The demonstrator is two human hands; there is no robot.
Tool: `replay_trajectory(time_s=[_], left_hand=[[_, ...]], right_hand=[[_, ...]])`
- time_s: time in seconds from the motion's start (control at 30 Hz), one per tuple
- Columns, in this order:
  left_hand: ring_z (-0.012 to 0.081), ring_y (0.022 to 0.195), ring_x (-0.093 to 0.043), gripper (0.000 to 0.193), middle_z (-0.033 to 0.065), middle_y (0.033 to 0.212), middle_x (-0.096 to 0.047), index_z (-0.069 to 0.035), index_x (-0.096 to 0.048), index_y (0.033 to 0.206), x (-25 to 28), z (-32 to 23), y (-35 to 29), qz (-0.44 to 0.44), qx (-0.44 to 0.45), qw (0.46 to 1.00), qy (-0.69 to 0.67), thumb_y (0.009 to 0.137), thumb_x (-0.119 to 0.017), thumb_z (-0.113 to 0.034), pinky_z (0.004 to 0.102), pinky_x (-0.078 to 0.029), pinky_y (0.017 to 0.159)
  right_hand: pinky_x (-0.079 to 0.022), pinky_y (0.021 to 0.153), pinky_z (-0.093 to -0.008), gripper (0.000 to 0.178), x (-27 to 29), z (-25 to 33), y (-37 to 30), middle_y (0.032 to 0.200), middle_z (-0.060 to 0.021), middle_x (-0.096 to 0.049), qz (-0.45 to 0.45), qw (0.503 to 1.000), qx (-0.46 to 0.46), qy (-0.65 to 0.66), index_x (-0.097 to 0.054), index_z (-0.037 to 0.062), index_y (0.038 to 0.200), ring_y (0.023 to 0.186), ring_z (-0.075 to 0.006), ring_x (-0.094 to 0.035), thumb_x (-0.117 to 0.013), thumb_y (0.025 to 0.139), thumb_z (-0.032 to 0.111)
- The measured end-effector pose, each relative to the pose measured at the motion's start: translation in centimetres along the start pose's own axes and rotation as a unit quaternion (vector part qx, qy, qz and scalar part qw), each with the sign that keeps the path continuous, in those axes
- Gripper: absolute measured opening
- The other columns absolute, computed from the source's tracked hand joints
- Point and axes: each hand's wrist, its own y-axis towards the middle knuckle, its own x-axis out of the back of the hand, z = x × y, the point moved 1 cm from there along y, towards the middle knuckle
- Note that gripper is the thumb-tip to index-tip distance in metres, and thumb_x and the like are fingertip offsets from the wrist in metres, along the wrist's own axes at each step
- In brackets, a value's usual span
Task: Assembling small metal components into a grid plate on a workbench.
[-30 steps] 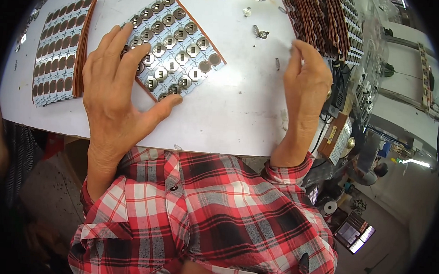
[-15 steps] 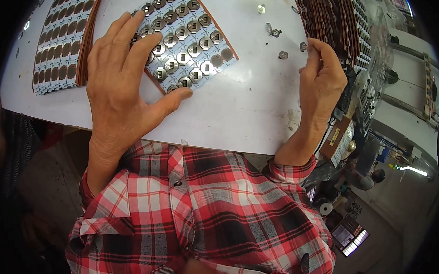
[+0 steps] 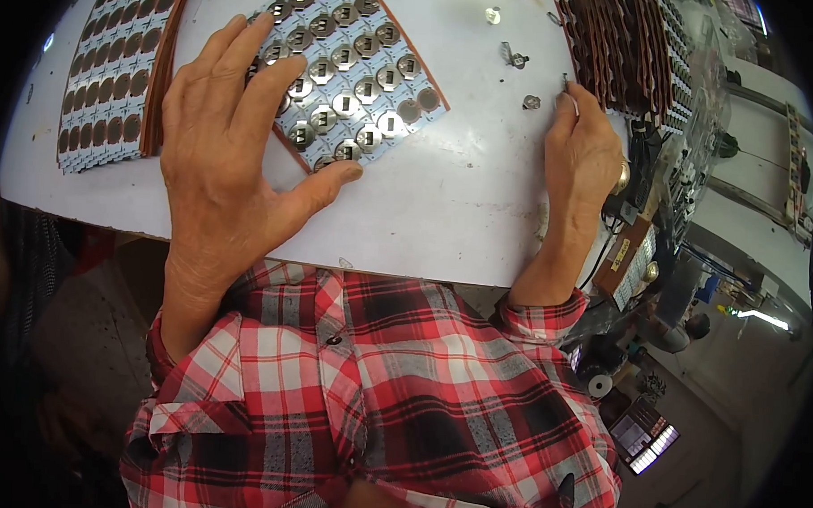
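Observation:
My left hand (image 3: 226, 154) lies flat with spread fingers on a white panel of circuit boards (image 3: 359, 82) that carries several round metal clips; its thumb rests at the panel's near edge. My right hand (image 3: 584, 162) rests on the white table (image 3: 443, 219) to the right, fingertips pinching a small metal clip next to a stack of brown-edged panels (image 3: 624, 47). Loose metal clips (image 3: 530, 102) lie just left of those fingertips.
Another stack of panels with brown round pads (image 3: 108, 73) lies at the table's left. Right of the table stand machines and cables (image 3: 677, 201). My red plaid shirt (image 3: 375, 396) fills the lower part of the view.
The view has shifted so the table sits higher. My right hand has reached farther up toward the right stack and closed its fingertips on a small clip. My left hand stays on the panel.

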Motion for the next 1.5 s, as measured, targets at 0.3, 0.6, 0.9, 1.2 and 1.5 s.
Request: replay_trajectory(time_s=[0.3, 0.6, 0.9, 1.2, 1.5], left_hand=[[0.0357, 0.145, -0.046, 0.078, 0.0175, 0.150, -0.055, -0.007, -0.065, 0.131, -0.3, -0.1, -0.1, -0.020, -0.002, 1.000, 0.001, 0.063, -0.093, -0.036, 0.0514, -0.037, 0.115], [0.0389, 0.140, -0.047, 0.075, 0.0217, 0.145, -0.055, -0.003, -0.065, 0.125, -3.8, 1.3, 1.6, -0.187, -0.097, 0.976, -0.063, 0.064, -0.092, -0.038, 0.0532, -0.037, 0.112], [0.0429, 0.124, -0.055, 0.068, 0.0269, 0.131, -0.059, 0.003, -0.065, 0.119, -6.0, 2.6, 2.5, -0.403, -0.248, 0.863, -0.177, 0.074, -0.087, -0.043, 0.0531, -0.043, 0.101], [0.0095, 0.069, -0.060, 0.028, 0.0066, 0.084, -0.065, 0.004, -0.068, 0.109, -1.3, -4.5, -0.3, -0.037, 0.032, 0.891, -0.451, 0.091, -0.079, -0.015, 0.0236, -0.048, 0.060], [0.0137, 0.056, -0.054, 0.016, 0.0058, 0.067, -0.058, 0.000, -0.059, 0.080, -1.5, -5.4, 0.0, -0.001, 0.098, 0.826, -0.555, 0.092, -0.070, -0.002, 0.0303, -0.043, 0.052]], right_hand=[[-0.051, 0.058, -0.0278, 0.014, -1.3, 0.3, 1.0, 0.080, -0.0112, -0.074, -0.085, 0.975, 0.180, 0.099, -0.074, 0.0043, 0.105, 0.060, -0.0174, -0.068, -0.071, 0.091, 0.003], [-0.046, 0.063, -0.0171, 0.016, 1.8, 5.7, -1.7, 0.083, 0.0015, -0.069, 0.134, 0.889, 0.150, 0.411, -0.071, -0.0014, 0.104, 0.069, -0.0024, -0.061, -0.066, 0.091, -0.008], [-0.048, 0.059, -0.0206, 0.019, 1.7, 6.7, -1.6, 0.085, -0.0050, -0.071, 0.094, 0.843, 0.163, 0.504, -0.073, -0.0025, 0.099, 0.068, -0.0074, -0.062, -0.067, 0.084, -0.012], [-0.055, 0.071, -0.0280, 0.035, 4.0, 9.6, -4.2, 0.098, -0.0187, -0.072, -0.076, 0.852, 0.284, 0.433, -0.072, -0.0072, 0.105, 0.079, -0.0205, -0.069, -0.069, 0.074, -0.025], [-0.053, 0.062, -0.0210, 0.016, 4.3, 8.0, -4.1, 0.093, -0.0091, -0.072, 0.229, 0.669, -0.011, 0.707, -0.068, -0.0097, 0.108, 0.077, -0.0086, -0.065, -0.070, 0.092, -0.006]])
